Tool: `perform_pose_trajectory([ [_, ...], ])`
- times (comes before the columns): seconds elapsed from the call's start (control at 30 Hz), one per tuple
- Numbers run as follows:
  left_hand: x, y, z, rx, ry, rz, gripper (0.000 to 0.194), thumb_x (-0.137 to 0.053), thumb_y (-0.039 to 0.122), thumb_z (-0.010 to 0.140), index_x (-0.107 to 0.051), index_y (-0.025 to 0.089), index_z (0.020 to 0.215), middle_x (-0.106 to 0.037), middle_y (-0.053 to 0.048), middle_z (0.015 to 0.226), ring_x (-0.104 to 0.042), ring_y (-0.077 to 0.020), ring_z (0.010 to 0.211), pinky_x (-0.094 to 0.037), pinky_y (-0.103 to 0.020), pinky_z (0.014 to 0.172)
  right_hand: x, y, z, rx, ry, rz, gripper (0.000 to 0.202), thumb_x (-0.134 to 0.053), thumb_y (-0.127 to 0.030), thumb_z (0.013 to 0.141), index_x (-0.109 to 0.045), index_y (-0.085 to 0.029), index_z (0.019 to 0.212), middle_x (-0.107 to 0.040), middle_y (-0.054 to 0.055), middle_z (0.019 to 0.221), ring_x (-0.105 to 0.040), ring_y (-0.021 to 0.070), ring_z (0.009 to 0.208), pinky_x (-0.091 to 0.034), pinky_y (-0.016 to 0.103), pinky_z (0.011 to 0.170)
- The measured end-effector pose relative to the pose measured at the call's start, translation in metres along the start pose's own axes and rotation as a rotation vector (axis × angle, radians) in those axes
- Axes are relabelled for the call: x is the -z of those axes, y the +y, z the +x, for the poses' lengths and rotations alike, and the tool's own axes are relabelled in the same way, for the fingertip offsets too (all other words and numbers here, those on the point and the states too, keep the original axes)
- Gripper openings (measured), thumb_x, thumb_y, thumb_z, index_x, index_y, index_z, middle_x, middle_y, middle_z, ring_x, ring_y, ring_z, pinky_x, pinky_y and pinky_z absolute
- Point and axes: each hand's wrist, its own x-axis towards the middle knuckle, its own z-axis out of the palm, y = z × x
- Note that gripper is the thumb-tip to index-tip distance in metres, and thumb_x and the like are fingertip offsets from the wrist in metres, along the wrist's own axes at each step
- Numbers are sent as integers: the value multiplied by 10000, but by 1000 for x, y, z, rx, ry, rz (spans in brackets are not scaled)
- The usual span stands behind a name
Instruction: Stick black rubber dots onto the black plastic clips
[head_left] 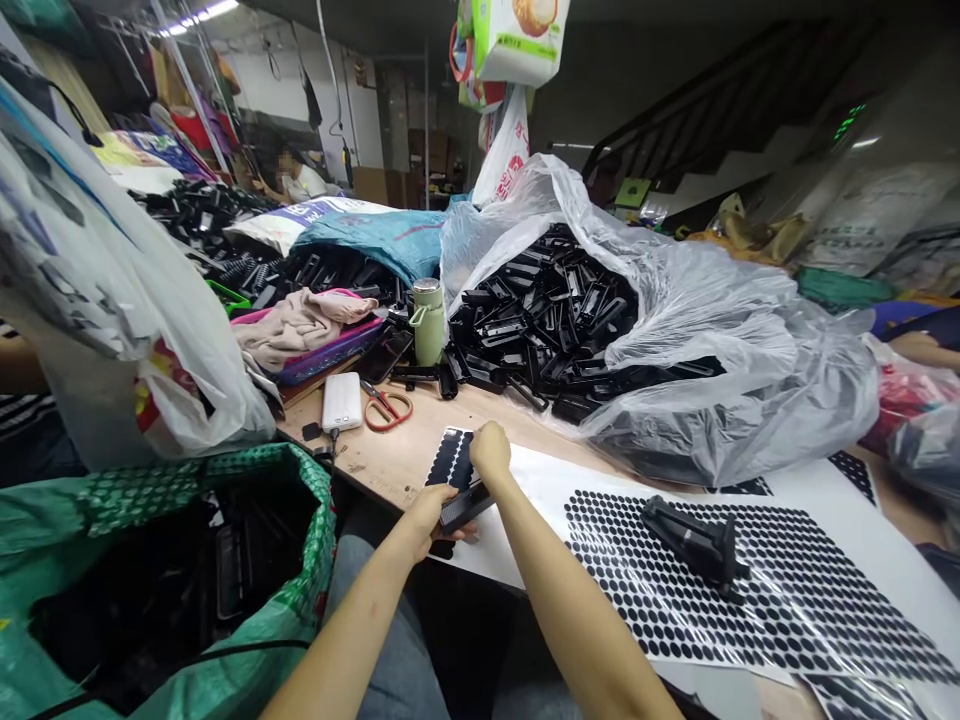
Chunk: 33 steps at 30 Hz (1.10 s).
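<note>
My left hand (429, 520) is closed around a black plastic part (463, 506), held tilted over the front edge of the table. Just above the part's far end, my right hand (491, 452) is curled with the knuckles up. Its fingertips are hidden, so whatever they pinch does not show. Beneath both hands lies a white sheet with black oblong stickers (448, 458). To the right, a larger sheet of round black stickers (799, 560) bears another black plastic part (690, 540).
A clear plastic bag (750, 330) spills black parts (555, 300) at the back. Near it stand a green bottle (428, 330), red-handled scissors (388, 410) and a white power bank (342, 403). A green sack (300, 610) of black parts sits at left. Bags (517, 40) hang overhead.
</note>
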Motion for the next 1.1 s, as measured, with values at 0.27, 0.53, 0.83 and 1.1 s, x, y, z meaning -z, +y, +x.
perform_pose_trajectory([
  [0.27, 6, 10, -7, 59, -104, -33, 153, -480, 220, 768, -543, 81, 785, -644, -92, 621, -654, -225, 523, -382, -197, 319, 86, 43, -37, 39, -242, 312, 177, -515, -315, 764, -562, -146, 750, -646, 70, 861, -598, 163, 812, -465, 269, 694],
  [0.53, -1, 19, -32, -21, -314, 44, 180, -521, 271, 737, -544, 93, 729, -603, -55, 585, -643, -220, 493, -370, -194, 317, 121, 66, -85, -86, -569, 639, 304, -714, -400, 587, -565, -146, 662, -549, 1, 755, -530, 121, 745, -471, 329, 765],
  [0.83, -11, 23, -45, -85, -353, 125, 174, -520, 278, 724, -506, 116, 661, -590, -50, 550, -636, -212, 475, -364, -184, 309, 121, 73, -95, -18, -534, 563, 270, -642, -408, 687, -542, -158, 702, -504, -17, 721, -512, 104, 709, -465, 302, 758],
  [1.1, -16, 23, -52, -90, -346, 156, 175, -518, 269, 716, -488, 123, 625, -555, -22, 526, -638, -213, 484, -358, -180, 310, 120, 75, -100, -5, -478, 518, 262, -612, -405, 703, -530, -155, 700, -496, -13, 707, -523, 111, 676, -466, 303, 727],
])
